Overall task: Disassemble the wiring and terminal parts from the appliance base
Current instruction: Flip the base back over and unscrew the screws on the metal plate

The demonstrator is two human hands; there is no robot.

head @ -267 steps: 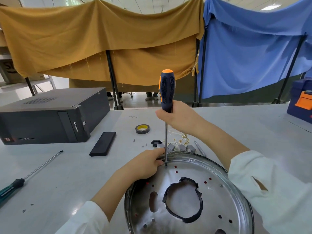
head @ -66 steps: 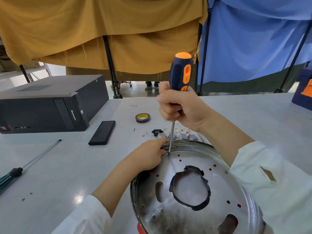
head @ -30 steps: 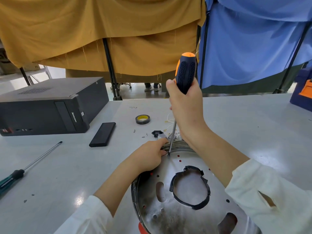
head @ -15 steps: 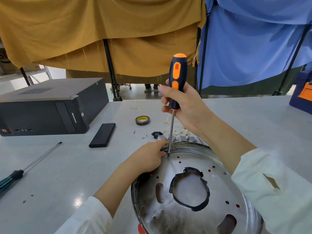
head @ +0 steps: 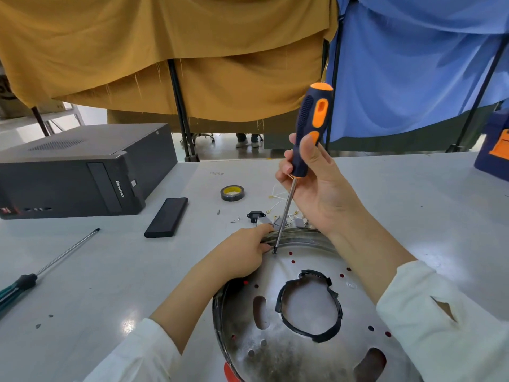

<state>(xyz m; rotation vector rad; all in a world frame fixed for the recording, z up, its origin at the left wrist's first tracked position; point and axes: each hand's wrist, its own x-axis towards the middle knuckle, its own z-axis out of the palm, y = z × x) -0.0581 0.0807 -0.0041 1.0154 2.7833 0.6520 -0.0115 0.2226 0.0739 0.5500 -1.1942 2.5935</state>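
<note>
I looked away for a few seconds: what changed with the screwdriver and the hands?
The right hand regripped the orange-and-black screwdriver, whose handle turned and tilted right. Its tip stayed on the same screw in the metal base; the left hand stayed holding the rim.

1. A black computer case (head: 82, 172) is lying flat on the far left of the counter (head: 110, 271).
2. A slim black slab (head: 166, 217) is resting just right of it.
3. A green-handled screwdriver (head: 41, 268) is lying at the near left, its tip pointing far and right.
4. A roll of black tape (head: 232, 193) with a yellow core is sitting near the middle.
5. A mustard cloth (head: 165, 51) and a blue cloth (head: 413, 64) are hanging behind.
6. A blue box (head: 494, 153) with an orange part is showing at the far right edge.
</note>
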